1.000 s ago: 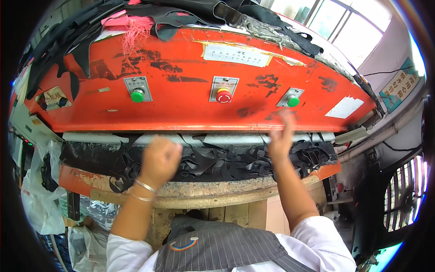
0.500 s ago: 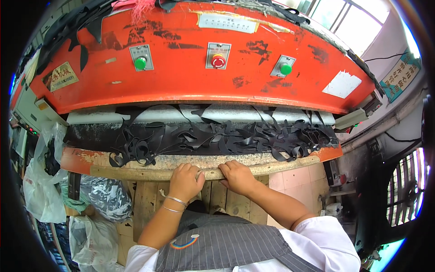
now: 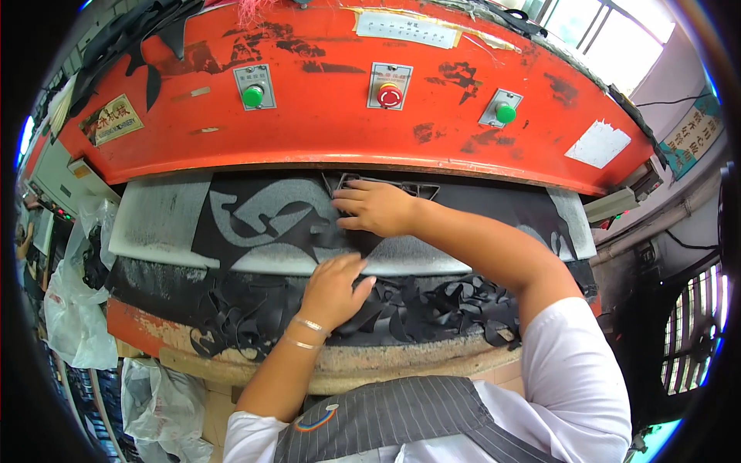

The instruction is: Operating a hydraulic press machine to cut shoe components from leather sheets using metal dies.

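Observation:
My right hand reaches far forward over a dark sheet, fingers stretched out and slightly apart. It lies against the left end of a dark metal-framed cutting die under the red machine's lower edge. My left hand is nearer, above the front edge of the white board, with fingers and thumb apart and nothing held. The black sheet covers much of the board. Curved cut-out gaps in its left part show the pale board beneath. What lies directly under my right palm is hidden.
A red machine beam spans the far side, with two green buttons and a red one. Black curled scraps lie along the ledge before the board. Plastic bags stand at the left.
Both hands have left the wooden front edge and moved forward over the board, the right farthest. The white board with the black sheet now extends out from beneath the red beam toward me.

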`<state>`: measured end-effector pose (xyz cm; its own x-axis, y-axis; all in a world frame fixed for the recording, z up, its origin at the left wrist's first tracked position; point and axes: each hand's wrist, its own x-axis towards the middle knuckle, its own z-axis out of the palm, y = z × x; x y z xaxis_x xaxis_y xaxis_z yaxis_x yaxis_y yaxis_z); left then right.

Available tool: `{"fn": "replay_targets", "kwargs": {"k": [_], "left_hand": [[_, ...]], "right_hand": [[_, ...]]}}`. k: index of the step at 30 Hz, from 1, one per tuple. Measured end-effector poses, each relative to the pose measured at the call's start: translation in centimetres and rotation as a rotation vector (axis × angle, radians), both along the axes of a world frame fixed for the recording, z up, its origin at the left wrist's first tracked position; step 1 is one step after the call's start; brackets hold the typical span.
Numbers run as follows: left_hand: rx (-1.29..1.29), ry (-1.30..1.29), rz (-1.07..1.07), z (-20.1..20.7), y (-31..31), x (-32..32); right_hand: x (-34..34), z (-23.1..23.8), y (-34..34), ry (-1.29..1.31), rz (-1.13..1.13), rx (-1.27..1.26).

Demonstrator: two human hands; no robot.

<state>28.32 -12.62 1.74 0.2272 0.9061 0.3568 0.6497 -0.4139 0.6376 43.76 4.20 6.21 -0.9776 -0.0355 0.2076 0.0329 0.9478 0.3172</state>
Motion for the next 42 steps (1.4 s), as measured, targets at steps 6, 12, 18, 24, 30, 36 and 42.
{"fn": "replay_targets", "kwargs": {"k": [6,12,18,24,30,36,42], "left_hand": [[0.040,0.206,0.015,-3.6,4.5,0.8],[0.005,0.229,0.053,-2.5,4.7,0.3],[0.005,0.122,0.059,-2.0,7.1,-0.5],[0.044,0.040,0.163,-1.1,14.7,0.1],[0.057,0.151,0.085,-2.8,19.0,-0.1],[0.024,0.053,0.143,-2.6,19.0,-0.5],[0.011,0.069,0.162,-2.2,19.4,0.2]], "right_hand": [[-3.4,-1.5,8.4,-0.329,0.203,-0.109],[2.8,10.1,8.2,0.118,0.140,0.125],[15.5,9.1,7.3,0.198,-0.984,-0.286],[18.8,-1.3,5.2,0.654,-1.218,-0.698],[18.4,-4.5,6.3,0.662,-1.183,-0.685],[19.2,-4.8,5.2,0.791,-1.031,-0.967],[23.0,-6.2,1.6,0.425,-0.978,-0.660]]}}
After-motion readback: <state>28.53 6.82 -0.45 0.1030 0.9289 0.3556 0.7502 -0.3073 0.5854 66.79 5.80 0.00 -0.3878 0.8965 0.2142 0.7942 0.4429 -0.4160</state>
